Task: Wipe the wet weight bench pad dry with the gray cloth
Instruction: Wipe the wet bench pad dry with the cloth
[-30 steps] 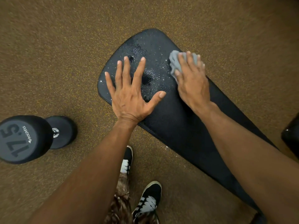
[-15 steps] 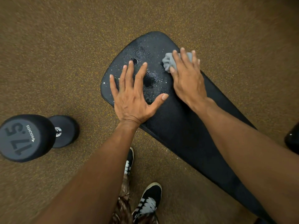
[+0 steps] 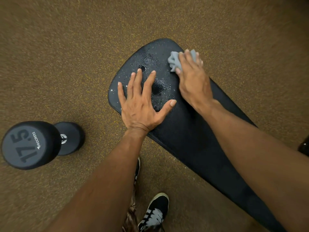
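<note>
The black weight bench pad (image 3: 189,131) runs from the upper middle down to the lower right. Water droplets and small puddles (image 3: 158,86) glisten on its rounded far end. My left hand (image 3: 142,102) lies flat on the pad's near-left edge, fingers spread, holding nothing. My right hand (image 3: 192,77) presses the crumpled gray cloth (image 3: 173,61) onto the pad's far right edge; the cloth sticks out past my fingers, and part of it is hidden under my palm.
A black 17.5 dumbbell (image 3: 38,144) lies on the brown speckled floor (image 3: 66,56) to the left. My black and white shoes (image 3: 155,213) stand below the pad. A dark object (image 3: 305,147) sits at the right edge.
My right hand has slid the cloth a little toward the pad's far right edge. My left hand has stayed flat in the same place on the pad.
</note>
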The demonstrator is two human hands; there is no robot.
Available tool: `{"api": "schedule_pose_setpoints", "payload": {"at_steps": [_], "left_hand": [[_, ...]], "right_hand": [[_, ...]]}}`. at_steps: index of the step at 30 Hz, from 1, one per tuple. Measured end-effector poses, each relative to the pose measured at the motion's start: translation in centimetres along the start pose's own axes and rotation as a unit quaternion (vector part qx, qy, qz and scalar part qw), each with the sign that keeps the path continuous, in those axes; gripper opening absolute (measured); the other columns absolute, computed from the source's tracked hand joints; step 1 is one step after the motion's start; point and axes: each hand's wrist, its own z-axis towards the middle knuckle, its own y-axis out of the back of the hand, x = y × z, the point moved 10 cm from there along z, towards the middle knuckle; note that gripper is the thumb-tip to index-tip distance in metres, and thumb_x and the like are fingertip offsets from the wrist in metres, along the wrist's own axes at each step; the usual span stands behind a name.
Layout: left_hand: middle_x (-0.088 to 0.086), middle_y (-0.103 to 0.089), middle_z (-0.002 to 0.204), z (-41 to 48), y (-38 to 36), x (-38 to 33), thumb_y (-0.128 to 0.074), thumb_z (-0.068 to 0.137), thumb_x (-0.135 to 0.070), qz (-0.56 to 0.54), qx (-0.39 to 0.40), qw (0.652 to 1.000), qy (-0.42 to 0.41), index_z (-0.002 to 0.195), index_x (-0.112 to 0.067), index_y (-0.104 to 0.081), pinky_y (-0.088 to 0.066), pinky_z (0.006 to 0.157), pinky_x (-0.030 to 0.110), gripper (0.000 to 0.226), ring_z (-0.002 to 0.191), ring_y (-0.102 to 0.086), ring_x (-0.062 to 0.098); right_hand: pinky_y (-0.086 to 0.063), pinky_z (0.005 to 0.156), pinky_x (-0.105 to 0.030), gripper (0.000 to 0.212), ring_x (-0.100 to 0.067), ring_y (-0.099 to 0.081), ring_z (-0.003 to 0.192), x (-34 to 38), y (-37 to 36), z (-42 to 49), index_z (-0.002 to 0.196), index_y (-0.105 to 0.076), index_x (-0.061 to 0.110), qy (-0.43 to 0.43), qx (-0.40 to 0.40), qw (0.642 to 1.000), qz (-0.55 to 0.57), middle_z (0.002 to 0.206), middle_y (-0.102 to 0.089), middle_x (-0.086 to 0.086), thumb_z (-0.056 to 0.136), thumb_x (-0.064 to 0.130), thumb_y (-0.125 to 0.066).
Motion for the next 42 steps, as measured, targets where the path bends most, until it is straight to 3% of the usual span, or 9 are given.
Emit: {"api": "schedule_pose_setpoints", "payload": {"at_steps": [6,11,17,20,23,27,31,38,42], "left_hand": [[0.010,-0.033,0.162,0.0,-0.1,0.0,-0.012,0.080,-0.092,0.000,0.013,1.000,0.000,0.156,-0.029,-0.033,-0.012,0.122,0.059,0.100,0.151,-0.028,0.027],[0.009,-0.032,0.163,0.1,-0.2,0.0,-0.011,0.079,-0.093,-0.002,0.022,1.000,0.006,0.157,-0.030,-0.031,-0.011,0.122,0.059,0.102,0.152,-0.025,0.027],[0.009,-0.034,0.162,0.1,-0.3,0.1,-0.010,0.078,-0.093,0.003,0.023,1.000,0.006,0.158,-0.030,-0.029,-0.013,0.122,0.059,0.103,0.152,-0.026,0.026],[0.009,-0.033,0.163,0.1,-0.3,0.1,-0.009,0.078,-0.094,0.003,0.030,1.000,0.007,0.159,-0.029,-0.028,-0.012,0.122,0.059,0.106,0.152,-0.025,0.026],[0.008,-0.033,0.163,0.2,-0.4,0.1,-0.009,0.077,-0.094,0.005,0.033,0.999,0.006,0.159,-0.029,-0.027,-0.012,0.122,0.060,0.107,0.153,-0.025,0.026],[0.008,-0.032,0.163,0.2,-0.4,0.1,-0.009,0.076,-0.095,0.004,0.037,0.999,0.008,0.159,-0.029,-0.026,-0.011,0.122,0.060,0.107,0.153,-0.024,0.026],[0.008,-0.032,0.163,0.1,-0.4,0.1,-0.010,0.077,-0.095,0.004,0.032,0.999,0.007,0.159,-0.029,-0.027,-0.012,0.122,0.060,0.107,0.152,-0.025,0.026],[0.009,-0.032,0.163,0.2,-0.3,0.0,-0.009,0.077,-0.095,0.007,0.038,0.999,0.008,0.159,-0.029,-0.025,-0.012,0.122,0.060,0.107,0.153,-0.025,0.026],[0.009,-0.031,0.164,0.2,-0.4,0.1,-0.008,0.076,-0.095,0.005,0.041,0.999,0.012,0.159,-0.029,-0.023,-0.010,0.123,0.059,0.107,0.153,-0.023,0.026]], "right_hand": [[-0.020,0.121,-0.054,0.049,-0.037,-0.014,0.152,0.2,0.0,-6.4,0.153,-0.036,0.009,0.116,0.043,0.990,-0.064,0.162,-0.028,-0.010,0.105,0.021,-0.040],[-0.019,0.123,-0.048,0.049,-0.033,-0.016,0.152,-3.7,1.8,-4.0,0.155,-0.030,0.008,0.032,0.036,0.997,-0.057,0.164,-0.024,-0.011,0.108,0.018,-0.037],[-0.015,0.124,-0.046,0.051,-0.035,-0.019,0.151,0.1,0.3,0.0,0.153,-0.036,0.006,0.022,-0.003,1.000,0.001,0.161,-0.029,-0.015,0.106,0.026,-0.037],[-0.028,0.119,-0.048,0.048,-0.035,-0.021,0.150,1.1,0.2,-4.1,0.151,-0.041,0.007,0.107,0.019,0.994,-0.020,0.160,-0.034,-0.011,0.103,0.013,-0.042],[-0.029,0.120,-0.048,0.054,-0.030,-0.024,0.150,-0.9,0.6,-7.4,0.153,-0.038,0.010,0.171,0.058,0.981,-0.069,0.161,-0.032,-0.007,0.100,0.004,-0.046],[-0.032,0.118,-0.049,0.051,-0.030,-0.028,0.149,-3.1,2.1,-5.1,0.153,-0.036,0.011,0.077,0.025,0.995,-0.051,0.162,-0.029,-0.006,0.104,0.009,-0.046],[-0.023,0.122,-0.042,0.048,-0.030,-0.028,0.149,-0.8,1.4,0.2,0.152,-0.038,0.006,0.023,-0.024,0.999,0.000,0.160,-0.033,-0.014,0.107,0.022,-0.038],[-0.037,0.115,-0.048,0.055,-0.028,-0.029,0.149,-1.5,1.3,-5.0,0.152,-0.039,0.011,0.140,0.021,0.988,-0.060,0.160,-0.034,-0.006,0.098,0.001,-0.040],[-0.034,0.115,-0.046,0.049,-0.028,-0.032,0.147,-2.9,2.6,-3.0,0.153,-0.038,0.012,0.074,0.014,0.996,-0.052,0.161,-0.032,-0.005,0.104,0.009,-0.041]]}}
